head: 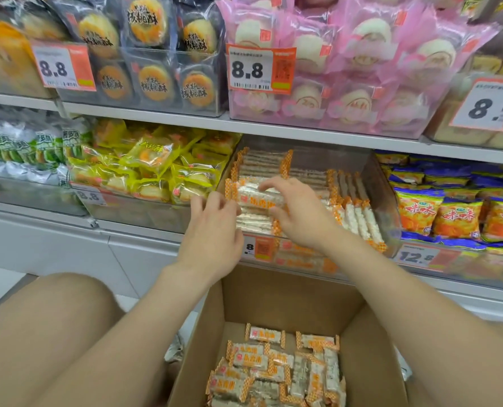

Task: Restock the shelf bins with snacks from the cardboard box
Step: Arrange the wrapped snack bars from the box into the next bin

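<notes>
Right, nearest first. The cardboard box (288, 292) sits open on the floor between the person's knees. A loose layer of snack bars (276, 365) covers its bottom, so plenty is left to move.

Both hands are up at the clear bin (385, 201) on the lower shelf.
- Right hand (297, 212): fingers arched over the top packet (259, 195), thumb under it. It's pinching that one.
- Left hand (215, 230): fingers curled at the same packet's left orange end. Gripping or just steadying it, can't tell.

Step, as I read it: seating that packet flat on the front-left stack in the bin.

Next move: let go, pull both hands straight back over the bin's front lip, then drop into the box for another handful. Keep the printed side up and the orange ends lined up with the stack.

Clearance:
- The front lip carries a price tag (259, 248) just below the wrists, which is easy to knock.
- The upper shelf edge (273, 127) hangs over the bin, so headroom is low at the back. Load from the front.
- Bin's right side holds bars stood on edge, and the rear middle looks thin, so there's room there.
- Left is the bin of yellow packets (156, 171), right the orange bags (450, 212). Both sit close, so no sideways swing.
- The box walls are tall, so reach in vertically.
</notes>
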Demonstrator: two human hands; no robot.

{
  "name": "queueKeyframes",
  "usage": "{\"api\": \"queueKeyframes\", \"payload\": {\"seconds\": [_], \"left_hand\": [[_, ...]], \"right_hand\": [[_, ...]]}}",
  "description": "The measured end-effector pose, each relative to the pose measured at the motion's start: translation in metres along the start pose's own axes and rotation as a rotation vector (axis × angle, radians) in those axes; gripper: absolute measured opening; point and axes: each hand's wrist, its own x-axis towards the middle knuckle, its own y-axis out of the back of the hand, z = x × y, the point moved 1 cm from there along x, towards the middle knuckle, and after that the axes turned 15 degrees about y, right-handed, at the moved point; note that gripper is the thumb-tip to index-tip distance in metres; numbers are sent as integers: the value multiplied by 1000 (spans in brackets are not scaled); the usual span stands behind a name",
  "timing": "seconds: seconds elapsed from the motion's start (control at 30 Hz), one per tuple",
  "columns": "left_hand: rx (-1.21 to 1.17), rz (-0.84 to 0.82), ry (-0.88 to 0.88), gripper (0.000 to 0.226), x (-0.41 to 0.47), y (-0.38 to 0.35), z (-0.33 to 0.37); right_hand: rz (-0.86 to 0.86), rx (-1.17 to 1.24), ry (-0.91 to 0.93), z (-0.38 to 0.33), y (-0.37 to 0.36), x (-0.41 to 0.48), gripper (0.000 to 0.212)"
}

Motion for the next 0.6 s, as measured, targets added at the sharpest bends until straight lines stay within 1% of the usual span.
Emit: {"api": "queueKeyframes", "payload": {"seconds": [0.07, 0.13, 0.2, 0.27, 0.37, 0.4, 0.5, 0.6], "left_hand": [[4, 23, -7, 29, 0, -2, 0], [16, 37, -7, 28, 1, -3, -1], [20, 45, -10, 29, 1, -4, -3], [33, 40, -13, 29, 2, -4, -3], [75, 27, -16, 30, 3, -6, -1], [80, 24, -12, 31, 3, -6, 0], [86, 18, 3, 33, 1, -7, 2], [103, 34, 41, 32, -2, -5, 5]], "right_hand": [[11, 15, 12, -2, -19, 9, 45], [77, -20, -21, -5, -30, 15, 46], [136, -147, -75, -10, -34, 17, 48], [164, -278, -69, -14, -37, 18, 50], [87, -368, 41, -13, -42, 18, 45], [67, -389, 50, -12, -42, 18, 47], [43, -400, 22, -11, -36, 18, 62], [-8, -350, 27, -12, -32, 18, 57]]}}
